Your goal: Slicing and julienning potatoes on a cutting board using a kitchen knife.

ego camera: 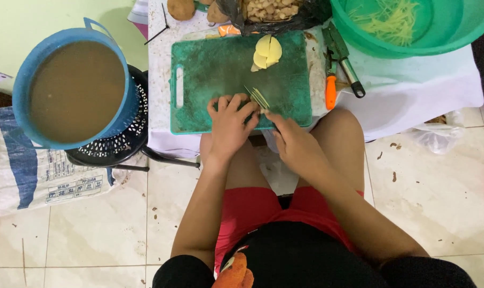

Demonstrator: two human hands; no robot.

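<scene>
From my remote seat I see the left hand (228, 125) pressed flat on the worn green plastic cutting board (220, 69), its fingers (236, 106) curled together and clamped down on a small bundle of pale yellow potato strips (259, 97) near the board's front edge. The right hand (295, 144) sits just beside it with fingers closed around what I take to be a knife handle; the blade is mostly hidden, so I cannot tell its exact angle. The strips' long axis runs diagonally, pointing from the hands up and leftward toward the stack of pale potato slices (266, 53) at the far edge. My worry is the closeness of left fingertips and blade: the two hands touch, and a slippery strip rolling could carry the edge into a knuckle. The board overhangs the white-covered surface (413, 80) toward the knees, so hard pressure there might tip it. A blue tub of brown water (74, 88) stands well apart at left.
</scene>
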